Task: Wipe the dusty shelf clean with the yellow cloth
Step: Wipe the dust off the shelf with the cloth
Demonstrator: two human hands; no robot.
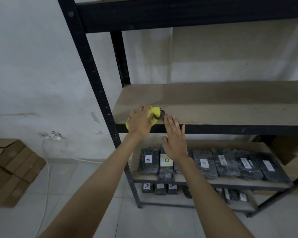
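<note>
Shelf (pixel 213 103) bare | left hand (pixel 139 124) grip clutches yellow cloth (pixel 153 114) | right hand (pixel 175 143) flat, holding nothing

Shelf board (pixel 213 103): looked like matt, dusty wood
Frame (pixel 100 93): black matt metal
Cloth (pixel 153 112): soft yellow fabric (dark stitched edge)
Packs (pixel 227 164): glossy black wrap, paper labels

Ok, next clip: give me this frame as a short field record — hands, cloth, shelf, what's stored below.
left hand: holds the yellow cloth, bunched, on the shelf's front left corner
right hand: fingers straight, by the shelf's front edge, holding nothing
shelf: tan board, bare apart from the cloth
dust: small grey clump beside the cloth
shelf below: dark wrapped packs with white labels
floor, left: cardboard boxes
</note>
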